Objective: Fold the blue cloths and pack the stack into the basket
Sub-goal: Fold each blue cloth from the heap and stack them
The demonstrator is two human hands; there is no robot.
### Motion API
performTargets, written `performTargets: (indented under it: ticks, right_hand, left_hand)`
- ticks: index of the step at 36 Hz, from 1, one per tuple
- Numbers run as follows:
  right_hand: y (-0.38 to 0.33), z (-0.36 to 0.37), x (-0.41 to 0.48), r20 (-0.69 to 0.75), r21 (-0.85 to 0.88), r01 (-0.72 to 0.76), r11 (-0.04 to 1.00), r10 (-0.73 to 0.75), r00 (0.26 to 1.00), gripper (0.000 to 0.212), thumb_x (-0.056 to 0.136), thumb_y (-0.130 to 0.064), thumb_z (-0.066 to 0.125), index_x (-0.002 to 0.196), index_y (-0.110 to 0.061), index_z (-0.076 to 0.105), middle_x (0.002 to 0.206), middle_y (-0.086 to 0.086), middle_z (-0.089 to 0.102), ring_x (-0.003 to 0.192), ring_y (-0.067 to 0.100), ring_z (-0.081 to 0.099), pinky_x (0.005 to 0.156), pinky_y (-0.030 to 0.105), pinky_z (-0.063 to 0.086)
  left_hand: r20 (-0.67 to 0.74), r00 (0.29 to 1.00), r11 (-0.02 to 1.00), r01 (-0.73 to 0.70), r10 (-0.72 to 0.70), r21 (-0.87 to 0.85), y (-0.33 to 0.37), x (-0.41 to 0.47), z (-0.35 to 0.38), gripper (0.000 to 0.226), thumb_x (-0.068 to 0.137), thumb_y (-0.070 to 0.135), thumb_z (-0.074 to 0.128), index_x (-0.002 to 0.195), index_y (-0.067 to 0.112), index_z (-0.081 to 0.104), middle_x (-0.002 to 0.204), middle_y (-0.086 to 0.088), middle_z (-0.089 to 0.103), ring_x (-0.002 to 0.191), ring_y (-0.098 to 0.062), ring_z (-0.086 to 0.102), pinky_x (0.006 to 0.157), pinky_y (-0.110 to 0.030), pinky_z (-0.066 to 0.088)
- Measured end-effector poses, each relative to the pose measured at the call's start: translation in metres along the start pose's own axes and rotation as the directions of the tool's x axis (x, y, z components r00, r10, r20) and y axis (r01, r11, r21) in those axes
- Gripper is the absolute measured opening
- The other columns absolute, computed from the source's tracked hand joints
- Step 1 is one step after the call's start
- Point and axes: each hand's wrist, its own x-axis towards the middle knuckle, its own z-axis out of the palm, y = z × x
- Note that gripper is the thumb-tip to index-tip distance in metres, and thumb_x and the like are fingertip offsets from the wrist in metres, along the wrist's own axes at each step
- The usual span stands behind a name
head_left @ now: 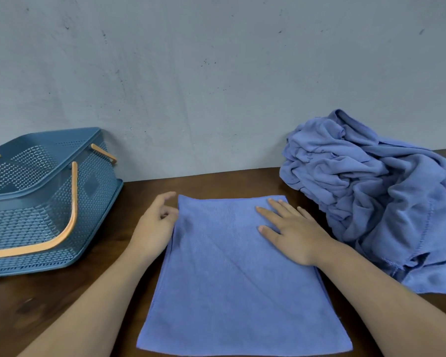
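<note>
A blue cloth (232,284) lies folded flat on the dark wooden table (49,305), long side running toward me. My right hand (291,233) rests flat on its far right part, fingers straight and spread. My left hand (157,228) sits at the cloth's far left edge with fingers loosely curled; thumb and fingertips touch the edge, and a pinch on it cannot be made out. A heap of crumpled blue cloths (376,197) is piled at the right against the wall. The blue plastic basket (36,197) with orange handles stands at the left.
A grey-blue wall (216,86) runs directly behind the table. The basket's two orange handles hang folded down outside its rim.
</note>
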Motion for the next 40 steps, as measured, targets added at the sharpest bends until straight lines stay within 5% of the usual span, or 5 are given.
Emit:
performTargets:
  ticks: [10,16,24,33,40]
  right_hand:
    - [-0.001,-0.003,-0.002,0.008,0.019,-0.004,1.000,0.003,1.000,0.064,0.105,-0.070,0.018,0.165,-0.052,0.004,0.175,-0.015,-0.010,0.160,0.006,-0.014,0.131,0.043,-0.005]
    - [-0.001,-0.004,-0.003,0.018,0.018,0.001,1.000,-0.002,1.000,0.064,0.105,-0.070,0.018,0.165,-0.052,0.002,0.175,-0.015,-0.011,0.160,0.007,-0.015,0.131,0.044,-0.005]
    - [-0.001,-0.003,-0.002,0.024,0.012,0.004,1.000,-0.004,1.000,0.064,0.105,-0.070,0.016,0.164,-0.053,0.001,0.175,-0.015,-0.013,0.160,0.006,-0.016,0.131,0.045,-0.006]
    - [0.000,0.000,0.000,0.012,0.008,0.003,1.000,-0.004,1.000,0.065,0.105,-0.071,0.016,0.164,-0.052,0.000,0.175,-0.015,-0.014,0.159,0.009,-0.021,0.131,0.046,-0.003]
    - [0.000,0.000,0.000,0.013,0.007,-0.012,1.000,0.012,1.000,0.065,0.103,-0.073,0.015,0.164,-0.054,0.000,0.174,-0.016,-0.015,0.159,0.010,-0.022,0.131,0.044,-0.003]
  left_hand:
    - [0.112,0.993,0.995,0.027,-0.038,0.098,-0.002,-0.038,-0.011,0.056,0.093,0.027,0.081,0.137,0.038,0.048,0.082,0.001,0.073,0.072,-0.011,0.071,0.070,-0.031,0.050]
    - [0.067,0.998,0.960,-0.004,-0.015,0.279,-0.009,-0.037,-0.021,0.033,0.099,0.029,0.070,0.126,0.038,0.053,0.089,0.001,0.066,0.081,-0.012,0.066,0.070,-0.029,0.048]
    - [0.128,0.990,0.997,0.055,-0.062,0.059,0.011,0.008,-0.015,0.015,0.098,0.023,0.068,0.103,0.034,0.077,0.103,0.008,0.076,0.103,-0.010,0.069,0.087,-0.023,0.047]
    - [0.028,0.993,0.971,-0.120,0.117,0.209,-0.007,0.038,0.006,0.035,0.102,0.021,0.066,0.136,0.029,0.068,0.132,0.010,0.059,0.093,-0.010,0.060,0.081,-0.014,0.042]
    - [0.092,0.990,0.784,-0.138,0.103,0.605,-0.011,0.038,0.018,0.045,0.110,0.036,0.040,0.155,0.037,0.047,0.160,0.018,0.044,0.140,-0.020,0.038,0.112,-0.043,0.030]
